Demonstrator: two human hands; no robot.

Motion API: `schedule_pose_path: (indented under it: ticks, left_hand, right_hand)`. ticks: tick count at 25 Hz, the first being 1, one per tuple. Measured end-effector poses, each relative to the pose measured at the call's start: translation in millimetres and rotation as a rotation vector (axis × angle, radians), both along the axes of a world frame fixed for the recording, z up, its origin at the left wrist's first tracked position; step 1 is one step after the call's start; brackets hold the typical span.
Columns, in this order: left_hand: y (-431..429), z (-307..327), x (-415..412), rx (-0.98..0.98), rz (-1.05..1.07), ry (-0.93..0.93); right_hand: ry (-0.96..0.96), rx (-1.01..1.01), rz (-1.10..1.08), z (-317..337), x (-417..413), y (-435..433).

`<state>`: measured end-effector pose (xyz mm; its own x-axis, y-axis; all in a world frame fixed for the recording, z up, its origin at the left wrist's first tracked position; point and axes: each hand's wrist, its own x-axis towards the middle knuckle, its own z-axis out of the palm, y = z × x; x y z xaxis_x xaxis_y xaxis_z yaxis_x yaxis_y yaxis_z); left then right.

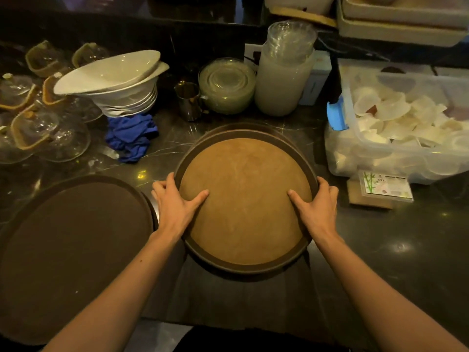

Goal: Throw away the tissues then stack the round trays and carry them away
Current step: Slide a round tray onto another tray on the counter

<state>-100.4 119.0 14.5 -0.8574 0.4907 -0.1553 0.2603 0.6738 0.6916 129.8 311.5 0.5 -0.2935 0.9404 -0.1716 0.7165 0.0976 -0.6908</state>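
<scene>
A round brown tray (245, 199) with a tan inner surface sits at the counter's front edge, stacked on at least one more tray whose rim (228, 129) shows behind it. My left hand (175, 203) grips its left rim, thumb lying on the tan surface. My right hand (318, 205) grips the right rim the same way. A second, darker round tray (68, 250) lies flat to the left, touching nothing I hold. No tissues show on either tray.
Behind the trays stand stacked white bowls (114, 82), a blue cloth (132, 137), a metal cup (189, 100), glass plates (227, 85) and a frosted jar (283, 82). Glass lids (38, 123) crowd the left. A clear bin (406, 123) of white cups and a small card (385, 185) sit right.
</scene>
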Motion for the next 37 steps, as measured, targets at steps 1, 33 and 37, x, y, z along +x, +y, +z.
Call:
schedule_pose_path:
  ticks: [1,33,37]
  left_hand:
    - [4,-3,-6,0.004,-0.007,-0.004]
    - [50,-60,-54,-0.026,-0.100,0.116]
    - [49,-55,-48,-0.056,-0.103,0.147]
  right_hand:
    - [-0.006,0.006,-0.003,-1,-6,2]
    - [-0.099,0.084,-0.048,-46,-37,40]
    - [-0.113,0.093,-0.037,-43,-36,39]
